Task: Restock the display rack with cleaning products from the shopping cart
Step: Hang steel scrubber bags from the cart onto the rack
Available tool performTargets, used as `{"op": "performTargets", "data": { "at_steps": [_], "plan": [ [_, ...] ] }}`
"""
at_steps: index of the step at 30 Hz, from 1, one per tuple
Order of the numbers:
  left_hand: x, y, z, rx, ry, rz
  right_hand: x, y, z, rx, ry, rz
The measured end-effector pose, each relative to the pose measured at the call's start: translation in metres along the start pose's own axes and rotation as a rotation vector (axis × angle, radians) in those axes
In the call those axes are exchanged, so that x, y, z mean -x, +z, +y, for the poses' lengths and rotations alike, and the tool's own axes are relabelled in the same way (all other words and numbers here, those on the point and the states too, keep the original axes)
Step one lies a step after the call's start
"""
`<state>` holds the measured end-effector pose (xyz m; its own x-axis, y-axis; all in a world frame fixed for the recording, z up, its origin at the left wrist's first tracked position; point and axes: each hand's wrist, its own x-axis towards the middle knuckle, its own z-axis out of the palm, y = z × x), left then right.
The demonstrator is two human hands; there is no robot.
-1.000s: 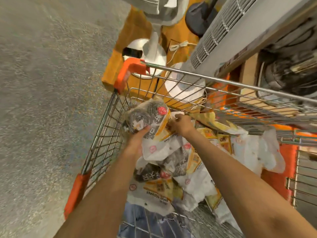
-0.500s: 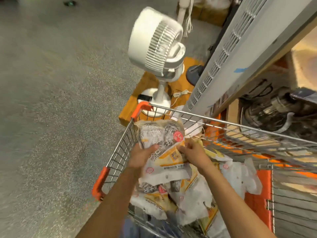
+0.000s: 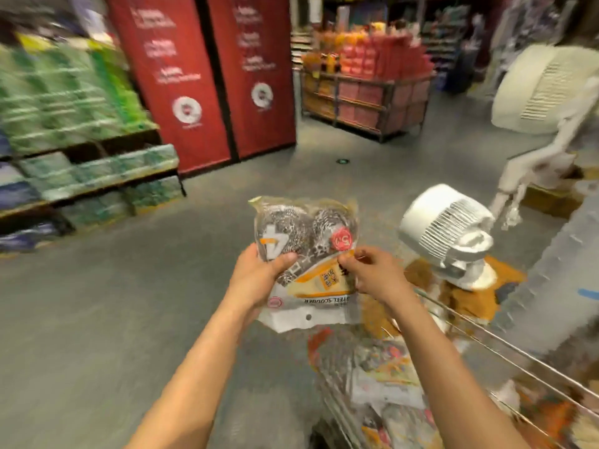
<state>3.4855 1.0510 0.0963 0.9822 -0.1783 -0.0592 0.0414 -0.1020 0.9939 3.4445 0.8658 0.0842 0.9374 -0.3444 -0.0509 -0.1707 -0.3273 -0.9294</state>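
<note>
A clear pack of steel scourers (image 3: 306,254) with a yellow label and a red round sticker is held up in front of me, above the grey floor. My left hand (image 3: 259,280) grips its left side with the thumb across the front. My right hand (image 3: 372,273) pinches its right edge. The wire shopping cart (image 3: 505,345) stands at the lower right, with several more scourer packs (image 3: 385,384) lying blurred inside it.
Two white fans (image 3: 447,234) stand on an orange platform to the right of the cart. A shelf rack with green and blue packs (image 3: 81,163) fills the left side. Red banners (image 3: 207,76) and a stall of red goods (image 3: 366,85) stand farther back.
Both hands have lifted the scourer pack up out of the cart. My view has swung up from the cart to the shop floor and shelves.
</note>
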Motion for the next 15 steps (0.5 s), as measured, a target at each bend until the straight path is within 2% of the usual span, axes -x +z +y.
{"op": "performTargets", "data": {
  "at_steps": [3, 5, 6, 8, 10, 14, 15],
  "plan": [
    [0.04, -0.063, 0.024, 0.009, 0.066, 0.174, 0.015, 0.051, -0.048, -0.005, -0.125, -0.093],
    [0.071, -0.107, 0.031, -0.063, 0.085, 0.328, 0.036, 0.081, -0.084, 0.114, -0.25, -0.072],
    [0.088, -0.13, 0.034, -0.151, 0.104, 0.416, 0.049, 0.095, -0.103, 0.196, -0.413, 0.0],
    [0.125, -0.172, 0.043, -0.366, 0.137, 0.58, 0.085, 0.12, -0.144, 0.286, -0.923, 0.085],
    [0.166, -0.206, 0.05, -0.61, 0.113, 0.718, 0.127, 0.149, -0.181, 0.314, -1.307, 0.021],
    [0.249, -0.256, 0.063, -0.996, 0.004, 0.865, 0.201, 0.23, -0.216, 0.381, -1.754, -0.23],
    [0.27, -0.266, 0.066, -1.111, -0.001, 0.879, 0.225, 0.241, -0.229, 0.418, -1.79, -0.334]
  ]
}}
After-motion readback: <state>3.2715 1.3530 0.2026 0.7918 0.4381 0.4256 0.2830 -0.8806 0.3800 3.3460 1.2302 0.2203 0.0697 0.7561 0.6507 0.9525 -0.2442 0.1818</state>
